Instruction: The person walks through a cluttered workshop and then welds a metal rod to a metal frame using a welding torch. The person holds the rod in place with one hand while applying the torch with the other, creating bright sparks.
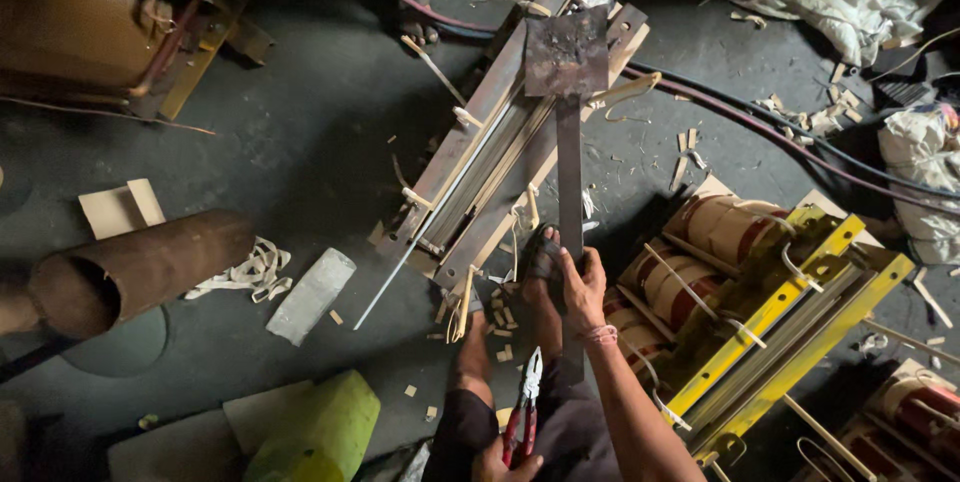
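right hand closed around the lower end of a long flat metal strip, which runs up to a dark square plate at its top and lies over the laminated steel core stack on the floor; left hand low at frame bottom, fingers wrapped on red-handled pliers, jaws pointing up, apart from the strip; bare foot braced against the stack end; progress looks partial: one strip lifted clear, most laminations and tan ties remain in place; cut scraps litter the floor; yellow-framed coil unit just right, brown tube well left
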